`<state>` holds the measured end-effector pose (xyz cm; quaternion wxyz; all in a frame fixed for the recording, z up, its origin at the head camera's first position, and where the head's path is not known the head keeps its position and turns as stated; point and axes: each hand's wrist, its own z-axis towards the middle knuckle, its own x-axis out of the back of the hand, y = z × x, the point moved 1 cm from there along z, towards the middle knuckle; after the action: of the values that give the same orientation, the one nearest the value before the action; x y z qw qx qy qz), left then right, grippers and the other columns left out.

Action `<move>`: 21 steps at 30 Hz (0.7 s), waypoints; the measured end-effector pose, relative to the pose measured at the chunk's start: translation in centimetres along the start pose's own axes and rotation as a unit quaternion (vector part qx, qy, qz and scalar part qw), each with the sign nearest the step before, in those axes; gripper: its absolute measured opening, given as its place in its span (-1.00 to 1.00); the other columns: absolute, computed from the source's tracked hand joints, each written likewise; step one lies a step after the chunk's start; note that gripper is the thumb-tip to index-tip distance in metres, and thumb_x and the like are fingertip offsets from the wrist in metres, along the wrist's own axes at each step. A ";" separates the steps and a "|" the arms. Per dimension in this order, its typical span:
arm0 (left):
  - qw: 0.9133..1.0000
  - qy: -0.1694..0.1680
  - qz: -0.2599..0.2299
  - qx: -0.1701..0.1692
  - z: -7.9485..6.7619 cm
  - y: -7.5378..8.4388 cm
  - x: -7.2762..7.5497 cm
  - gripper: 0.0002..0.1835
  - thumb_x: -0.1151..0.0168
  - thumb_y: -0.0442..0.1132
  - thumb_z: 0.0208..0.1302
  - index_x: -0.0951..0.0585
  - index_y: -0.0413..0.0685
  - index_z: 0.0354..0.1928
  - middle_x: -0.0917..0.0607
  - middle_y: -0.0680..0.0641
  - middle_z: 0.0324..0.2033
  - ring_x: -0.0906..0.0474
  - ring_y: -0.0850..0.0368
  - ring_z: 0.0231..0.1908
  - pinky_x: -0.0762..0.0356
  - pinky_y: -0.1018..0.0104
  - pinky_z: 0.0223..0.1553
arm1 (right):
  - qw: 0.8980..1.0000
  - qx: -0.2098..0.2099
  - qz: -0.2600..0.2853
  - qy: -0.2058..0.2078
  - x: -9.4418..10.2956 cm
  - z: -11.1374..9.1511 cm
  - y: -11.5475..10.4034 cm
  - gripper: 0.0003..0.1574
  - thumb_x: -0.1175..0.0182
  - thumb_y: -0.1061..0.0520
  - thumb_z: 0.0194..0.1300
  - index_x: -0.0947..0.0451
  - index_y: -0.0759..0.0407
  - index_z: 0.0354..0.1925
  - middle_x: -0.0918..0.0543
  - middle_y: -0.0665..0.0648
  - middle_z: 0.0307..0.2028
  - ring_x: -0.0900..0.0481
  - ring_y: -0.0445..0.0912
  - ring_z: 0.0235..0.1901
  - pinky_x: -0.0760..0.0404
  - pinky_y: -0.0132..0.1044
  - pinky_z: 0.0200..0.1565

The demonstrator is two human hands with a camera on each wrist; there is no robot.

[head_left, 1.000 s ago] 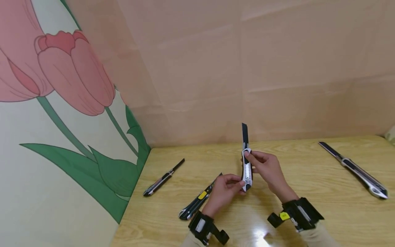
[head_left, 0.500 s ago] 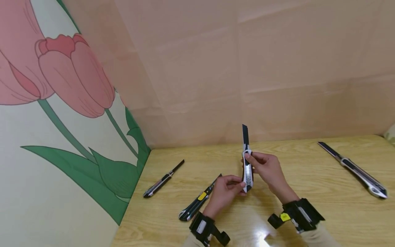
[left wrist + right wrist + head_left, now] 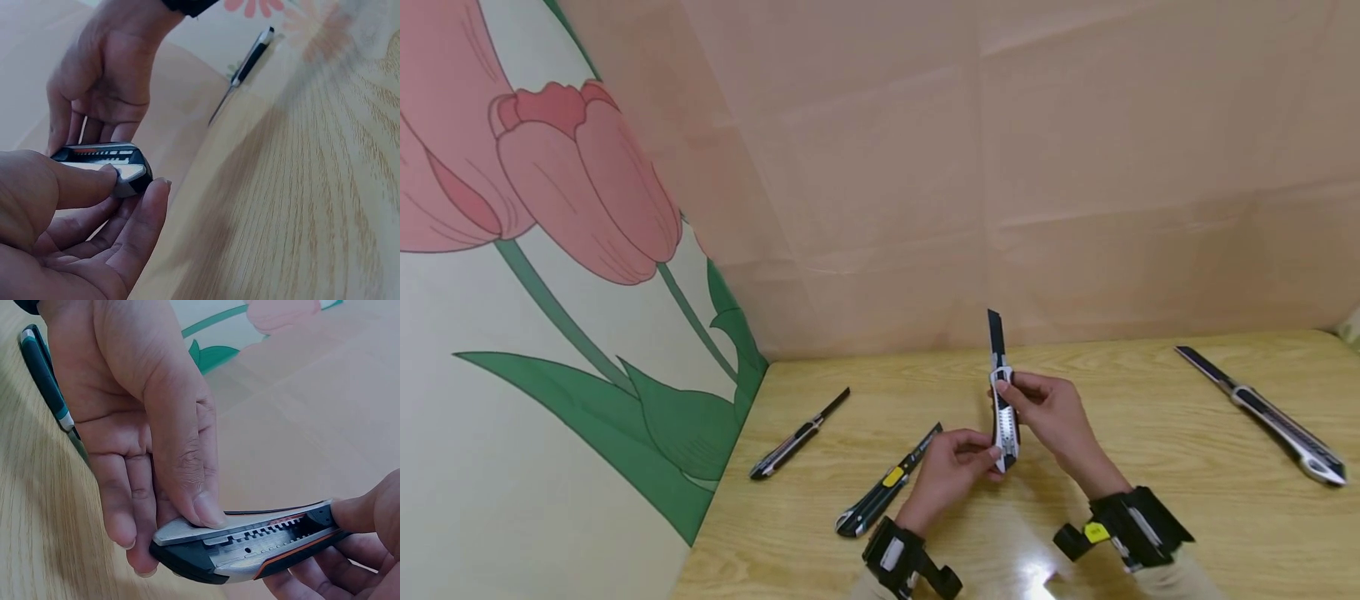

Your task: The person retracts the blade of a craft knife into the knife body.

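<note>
Both hands hold one black and silver utility knife upright above the table, its dark blade extended and pointing away. My left hand pinches the butt end between thumb and fingers. Higher up, my right hand grips the handle, thumb on the slider near the blade end. In the left wrist view the butt of the knife shows between thumb and fingertips. The right wrist view shows the toothed slot of the knife, with orange edging; the blade is out of sight there.
A dark utility knife with a yellow slider lies beside my left hand, partly hidden by it. A smaller knife lies farther left. Another knife lies at the far right. All have blades out. A brown-covered wall backs the wooden table.
The held knife and both hands have come slightly lower in the head view. The grip of both hands looks the same, and the other knives stay put.
</note>
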<state>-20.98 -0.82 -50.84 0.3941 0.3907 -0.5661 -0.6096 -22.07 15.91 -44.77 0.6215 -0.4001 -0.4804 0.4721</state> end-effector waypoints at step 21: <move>1.000 -0.006 -0.006 -0.002 0.0 -0.1 0.1 -0.84 -0.30 -0.48 0.22 -0.66 -0.39 -0.16 -0.76 -0.24 -0.31 -0.73 -0.16 -0.41 -0.82 0.28 -0.39 | 1.000 0.000 0.012 -0.022 0.1 0.0 0.5 -0.58 -0.16 0.09 0.43 -0.57 0.41 0.06 -0.71 0.41 -0.13 -0.71 -0.07 -0.26 -0.82 -0.33 -0.28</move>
<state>-21.02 -0.95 -50.90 0.3872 0.3897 -0.5650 -0.6156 -22.19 16.14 -45.23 0.6053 -0.3953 -0.4887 0.4884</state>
